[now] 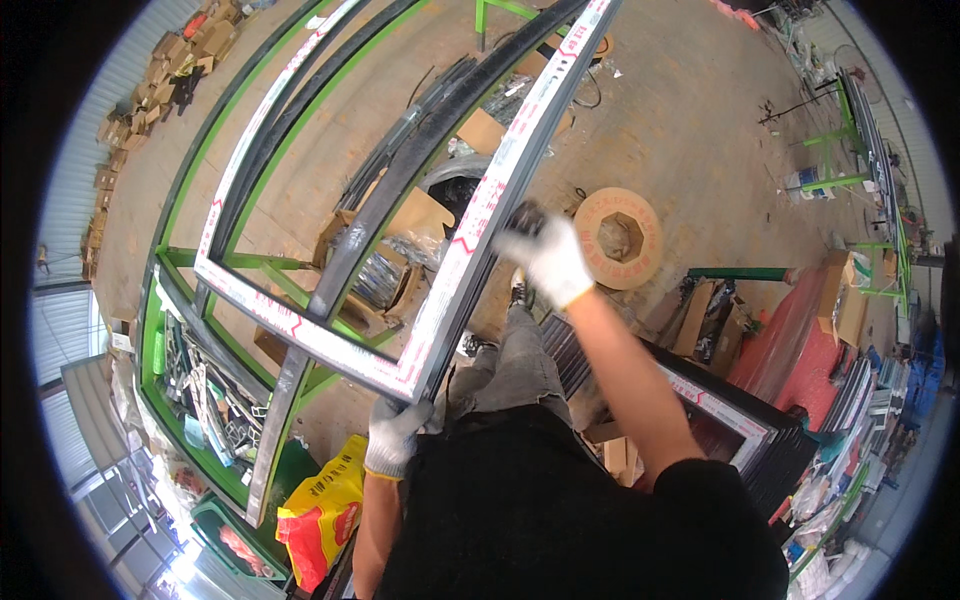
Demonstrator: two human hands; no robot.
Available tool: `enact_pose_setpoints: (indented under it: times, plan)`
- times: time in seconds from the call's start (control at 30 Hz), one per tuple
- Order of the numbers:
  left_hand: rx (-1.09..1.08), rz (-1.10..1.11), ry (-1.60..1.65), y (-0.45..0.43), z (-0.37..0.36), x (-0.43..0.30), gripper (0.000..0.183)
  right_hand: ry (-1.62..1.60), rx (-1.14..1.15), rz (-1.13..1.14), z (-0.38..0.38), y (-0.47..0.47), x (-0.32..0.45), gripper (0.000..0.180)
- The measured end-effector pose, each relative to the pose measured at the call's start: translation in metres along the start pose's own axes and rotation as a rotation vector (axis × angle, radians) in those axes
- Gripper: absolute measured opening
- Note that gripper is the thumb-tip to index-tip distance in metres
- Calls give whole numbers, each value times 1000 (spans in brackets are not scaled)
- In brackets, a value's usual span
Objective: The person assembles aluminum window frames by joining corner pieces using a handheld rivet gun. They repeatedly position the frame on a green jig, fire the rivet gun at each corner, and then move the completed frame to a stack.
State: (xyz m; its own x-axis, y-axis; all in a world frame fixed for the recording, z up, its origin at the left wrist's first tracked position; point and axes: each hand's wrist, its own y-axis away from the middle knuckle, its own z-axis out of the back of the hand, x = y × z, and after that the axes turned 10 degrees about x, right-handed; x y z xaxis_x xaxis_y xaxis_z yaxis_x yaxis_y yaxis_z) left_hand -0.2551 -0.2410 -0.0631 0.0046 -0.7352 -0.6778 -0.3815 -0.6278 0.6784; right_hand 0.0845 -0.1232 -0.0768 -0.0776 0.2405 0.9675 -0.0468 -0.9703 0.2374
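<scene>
A large dark window frame (442,330) lies across a green steel rack, its upper face covered in white protective film with red print. Its near corner reaches out towards my body. My left hand (394,435), in a white knit glove with grey fingers, grips that corner from below. Beside the frame's long right side is my right hand (551,259), gloved alike. Its fingers are dark and blurred, so I cannot tell whether they hold anything or touch the frame. The rack's black-padded bar (375,202) runs under the frame.
On the floor beyond the frame lie a cardboard ring of tape (619,238) and an open carton of wrapped parts (379,281). Several stacked frames (720,420) stand at my right. A yellow and red bag (322,510) sits at left by a green tray of metal offcuts (217,405).
</scene>
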Motion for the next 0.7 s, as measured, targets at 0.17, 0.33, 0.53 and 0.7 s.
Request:
enact_pose_setpoints:
  times: [0.17, 0.33, 0.53, 0.7]
  plan:
    - [-54, 1, -34, 33, 34, 14, 28, -140, -21, 17, 90, -93, 9, 38]
    - [-36, 11, -69, 41, 41, 14, 31, -172, -247, 47, 105, -131, 10, 35]
    - [-107, 2, 55, 44, 34, 9, 30, -349, -99, -136, 7, -36, -14, 54]
    - [-56, 94, -61, 53, 56, 7, 37, -384, -11, -184, -25, -5, -2, 29]
